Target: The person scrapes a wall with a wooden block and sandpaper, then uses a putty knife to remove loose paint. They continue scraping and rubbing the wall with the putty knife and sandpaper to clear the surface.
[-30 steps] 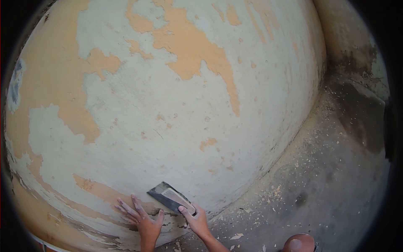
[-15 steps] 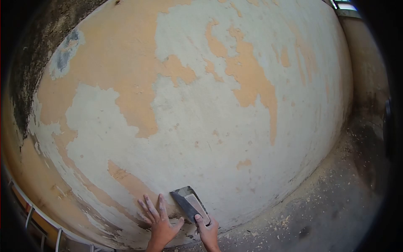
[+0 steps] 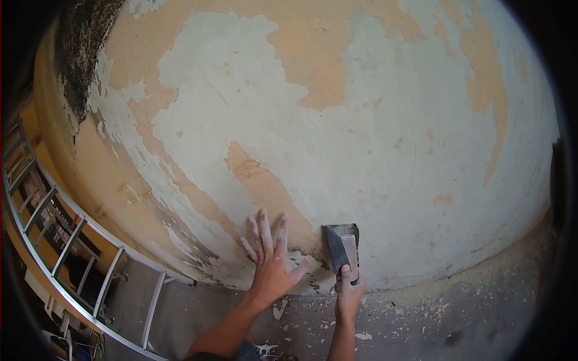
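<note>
My left hand (image 3: 272,265) lies against the lower part of the wall (image 3: 391,180), its dusty fingers spread over an orange patch where the pale coat is gone. In my right hand (image 3: 348,296) is a wide scraper (image 3: 349,249) with a dark blade and a light handle; my thumb presses on its near end. The blade is up against the wall just right of the orange patch (image 3: 265,180). Below the left hand, near the wall's foot, the surface is darker and chipped.
An aluminium ladder (image 3: 114,271) leans along the left side. Paint flakes (image 3: 415,313) are scattered over the grey floor (image 3: 481,337) at the wall's base. A blackened, rough strip (image 3: 84,54) runs down the wall's upper left.
The view has swung down and to the left, showing more of the ladder, floor and forearms. The scraper's blade tilted left before and now points nearly straight up. The left hand stays spread on the wall.
</note>
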`<state>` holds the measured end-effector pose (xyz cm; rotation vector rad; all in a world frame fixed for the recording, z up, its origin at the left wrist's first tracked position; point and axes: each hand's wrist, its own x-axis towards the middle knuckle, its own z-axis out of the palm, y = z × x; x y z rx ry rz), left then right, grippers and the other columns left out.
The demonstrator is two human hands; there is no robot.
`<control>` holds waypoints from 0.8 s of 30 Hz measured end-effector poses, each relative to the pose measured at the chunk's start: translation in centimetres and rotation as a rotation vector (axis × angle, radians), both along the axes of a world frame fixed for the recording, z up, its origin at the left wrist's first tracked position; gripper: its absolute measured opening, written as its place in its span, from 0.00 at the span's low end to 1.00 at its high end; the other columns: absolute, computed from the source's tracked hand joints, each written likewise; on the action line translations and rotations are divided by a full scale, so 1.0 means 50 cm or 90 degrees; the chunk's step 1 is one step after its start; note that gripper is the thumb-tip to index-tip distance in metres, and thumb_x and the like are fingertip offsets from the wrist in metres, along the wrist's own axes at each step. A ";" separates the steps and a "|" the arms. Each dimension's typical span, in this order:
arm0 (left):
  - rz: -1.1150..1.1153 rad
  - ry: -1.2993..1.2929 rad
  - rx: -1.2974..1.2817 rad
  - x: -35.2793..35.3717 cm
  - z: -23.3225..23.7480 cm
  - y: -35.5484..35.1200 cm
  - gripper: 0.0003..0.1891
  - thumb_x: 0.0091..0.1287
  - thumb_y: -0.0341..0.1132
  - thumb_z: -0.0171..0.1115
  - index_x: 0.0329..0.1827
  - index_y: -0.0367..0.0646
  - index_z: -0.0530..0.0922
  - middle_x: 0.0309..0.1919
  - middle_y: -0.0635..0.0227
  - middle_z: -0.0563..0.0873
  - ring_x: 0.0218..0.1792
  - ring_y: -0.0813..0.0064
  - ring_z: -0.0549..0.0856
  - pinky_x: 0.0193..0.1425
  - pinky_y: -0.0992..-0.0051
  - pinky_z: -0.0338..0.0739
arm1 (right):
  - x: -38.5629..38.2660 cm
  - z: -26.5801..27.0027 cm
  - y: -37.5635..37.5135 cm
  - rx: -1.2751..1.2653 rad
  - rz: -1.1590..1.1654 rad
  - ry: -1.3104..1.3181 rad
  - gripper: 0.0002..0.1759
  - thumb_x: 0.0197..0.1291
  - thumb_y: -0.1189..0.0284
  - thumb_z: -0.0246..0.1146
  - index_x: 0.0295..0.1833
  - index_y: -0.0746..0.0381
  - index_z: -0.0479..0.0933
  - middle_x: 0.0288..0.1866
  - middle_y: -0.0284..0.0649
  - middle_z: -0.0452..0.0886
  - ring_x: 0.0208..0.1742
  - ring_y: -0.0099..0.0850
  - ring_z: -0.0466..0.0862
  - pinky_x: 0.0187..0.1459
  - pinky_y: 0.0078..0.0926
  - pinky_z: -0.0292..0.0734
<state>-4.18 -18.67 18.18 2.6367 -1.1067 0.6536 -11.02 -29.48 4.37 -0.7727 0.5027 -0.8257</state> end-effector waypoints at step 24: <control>-0.007 0.027 0.030 0.031 0.004 0.057 0.55 0.57 0.47 0.72 0.83 0.53 0.45 0.79 0.42 0.32 0.78 0.35 0.32 0.71 0.28 0.35 | 0.068 -0.073 0.037 -0.144 0.014 0.117 0.21 0.60 0.59 0.72 0.39 0.68 0.77 0.25 0.34 0.77 0.27 0.21 0.74 0.31 0.23 0.70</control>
